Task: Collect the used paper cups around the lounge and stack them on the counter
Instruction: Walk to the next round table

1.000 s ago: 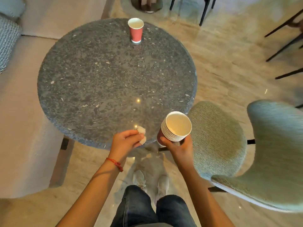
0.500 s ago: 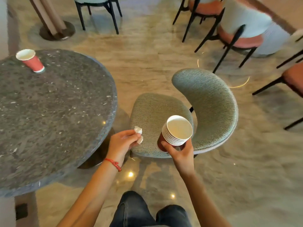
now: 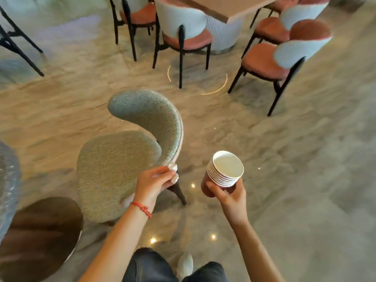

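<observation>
My right hand (image 3: 226,195) grips a stack of several nested red paper cups (image 3: 223,171) from below, white rims up, tilted slightly left, held at waist height over the floor. My left hand (image 3: 153,182) is closed around a crumpled white tissue (image 3: 173,169), just in front of the green chair's back edge. No other cup is in view.
A green upholstered chair (image 3: 122,159) stands directly ahead on the left. The dark round table's edge (image 3: 8,180) and its bronze base (image 3: 38,235) sit at far left. Pink-seated chairs (image 3: 183,35) (image 3: 270,62) surround a light table (image 3: 223,9) farther ahead. Marble floor (image 3: 295,159) lies to the right.
The view has swung right, away from the round table; the lone red cup on it has left the frame. Both hands keep their holds on the tissue and the cup stack.
</observation>
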A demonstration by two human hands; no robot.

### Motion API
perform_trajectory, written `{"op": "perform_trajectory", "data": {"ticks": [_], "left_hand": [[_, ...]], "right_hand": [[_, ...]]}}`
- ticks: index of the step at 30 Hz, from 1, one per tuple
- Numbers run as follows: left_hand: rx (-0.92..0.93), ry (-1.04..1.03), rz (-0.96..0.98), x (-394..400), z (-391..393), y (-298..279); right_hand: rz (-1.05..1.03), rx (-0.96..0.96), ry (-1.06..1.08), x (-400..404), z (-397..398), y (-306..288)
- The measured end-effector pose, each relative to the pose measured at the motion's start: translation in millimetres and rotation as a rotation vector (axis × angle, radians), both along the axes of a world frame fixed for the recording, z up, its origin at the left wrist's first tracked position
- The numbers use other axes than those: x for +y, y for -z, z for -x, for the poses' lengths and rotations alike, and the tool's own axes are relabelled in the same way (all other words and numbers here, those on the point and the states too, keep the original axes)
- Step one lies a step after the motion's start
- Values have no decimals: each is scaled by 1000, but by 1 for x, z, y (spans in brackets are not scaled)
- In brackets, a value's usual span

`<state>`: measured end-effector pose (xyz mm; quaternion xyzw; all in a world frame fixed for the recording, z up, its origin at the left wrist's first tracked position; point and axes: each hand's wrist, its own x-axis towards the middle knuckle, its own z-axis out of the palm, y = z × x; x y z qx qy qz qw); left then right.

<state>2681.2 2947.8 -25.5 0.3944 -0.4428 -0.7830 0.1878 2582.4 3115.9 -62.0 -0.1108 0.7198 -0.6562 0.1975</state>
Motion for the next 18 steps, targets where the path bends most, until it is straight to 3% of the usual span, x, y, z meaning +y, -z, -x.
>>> {"op": "perform_trajectory", "data": {"ticks": [8, 18], "left_hand": [[-17, 296, 82, 39, 85, 6], [-6, 396, 56, 9, 219, 22]], "right_hand": [[15, -63, 228, 57, 53, 9], [25, -59, 294, 38, 163, 21]]}}
